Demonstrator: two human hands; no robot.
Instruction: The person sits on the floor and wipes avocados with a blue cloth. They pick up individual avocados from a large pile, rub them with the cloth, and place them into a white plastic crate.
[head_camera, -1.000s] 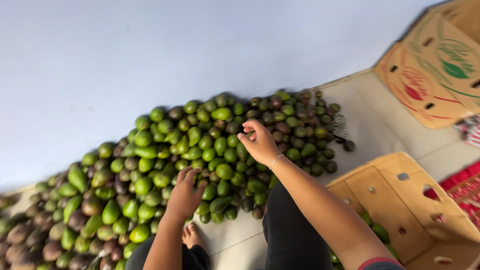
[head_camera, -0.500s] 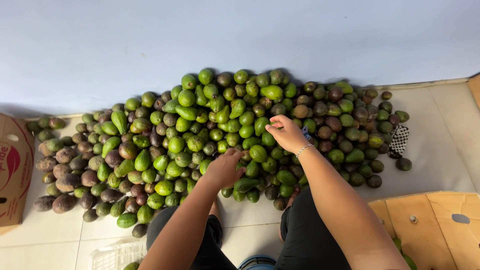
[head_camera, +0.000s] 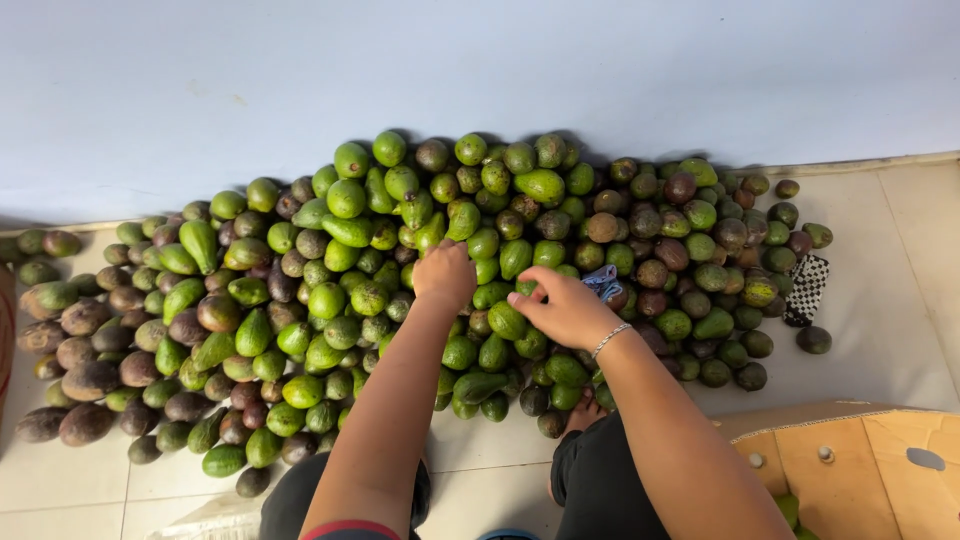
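Note:
A big pile of avocados (head_camera: 350, 230), green ones mixed with dark purple-brown ones, lies on the pale tiled floor against a light wall. My left hand (head_camera: 445, 275) rests on the middle of the pile with its fingers curled down among the fruit, so what they hold is hidden. My right hand (head_camera: 565, 305), with a thin bracelet at the wrist, lies just right of it, fingers stretched over a green avocado (head_camera: 508, 320) at the front of the pile. A small blue scrap (head_camera: 603, 282) peeks out behind the right hand.
A black-and-white checkered cloth (head_camera: 806, 290) lies at the pile's right edge. An open cardboard box (head_camera: 850, 465) stands at the bottom right beside my knee. Darker avocados (head_camera: 75, 350) spread out to the far left.
The view has swung to centre on the pile. My left hand has moved deeper into the middle of the heap. My right hand has drawn back toward the front.

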